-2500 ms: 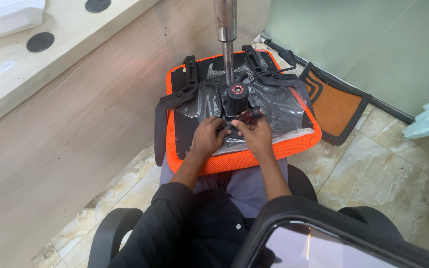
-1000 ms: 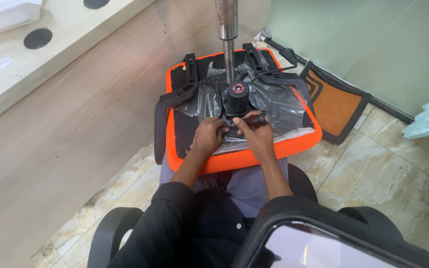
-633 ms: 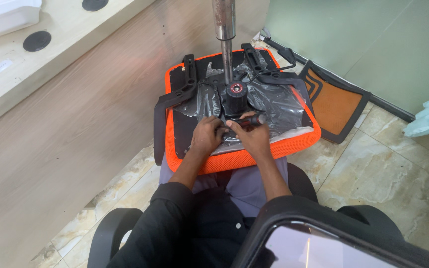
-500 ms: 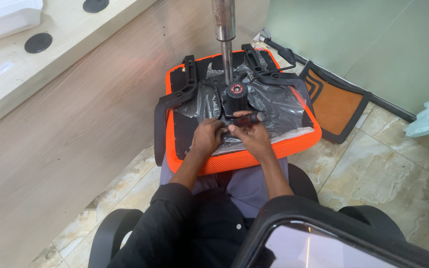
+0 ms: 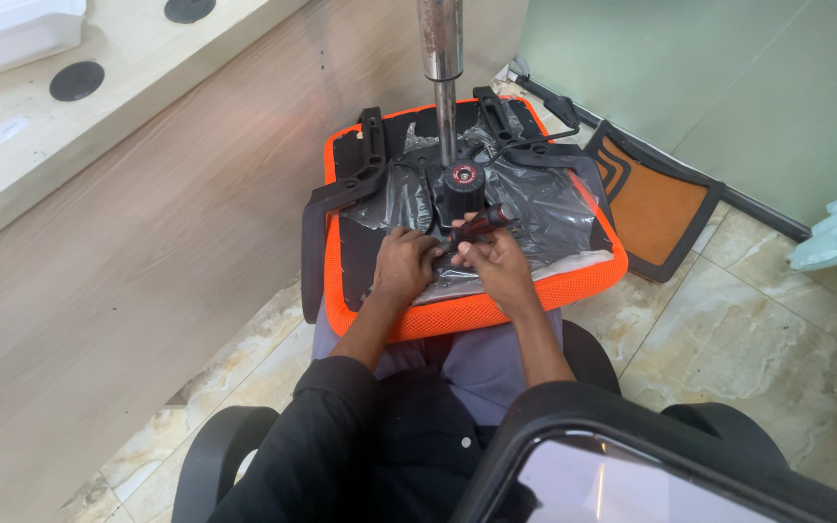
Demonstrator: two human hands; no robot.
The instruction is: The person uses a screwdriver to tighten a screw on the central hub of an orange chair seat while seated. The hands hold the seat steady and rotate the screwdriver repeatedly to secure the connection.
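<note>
On your lap, the upturned orange seat (image 5: 457, 315) is resting; your left hand (image 5: 404, 271) is pressing flat beside the black mechanism (image 5: 459, 189), your right hand (image 5: 498, 263) is clasping a screwdriver (image 5: 477, 226), probably tightening; next needs steady alignment.

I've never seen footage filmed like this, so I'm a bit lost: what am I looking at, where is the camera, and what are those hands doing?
The camera sits on a person's head and looks down, so the two bare hands are the wearer's own; there is no machine. An upturned orange mesh office-chair seat rests on the person's lap, its underside covered in clear plastic wrap. A shiny metal column rises from the black mechanism at its middle. The right hand grips a small dark tool with a red-and-black handle, likely a screwdriver. The left hand rests on the seat beside it. An orange panel with a black frame lies on the marble-tiled floor.
</note>
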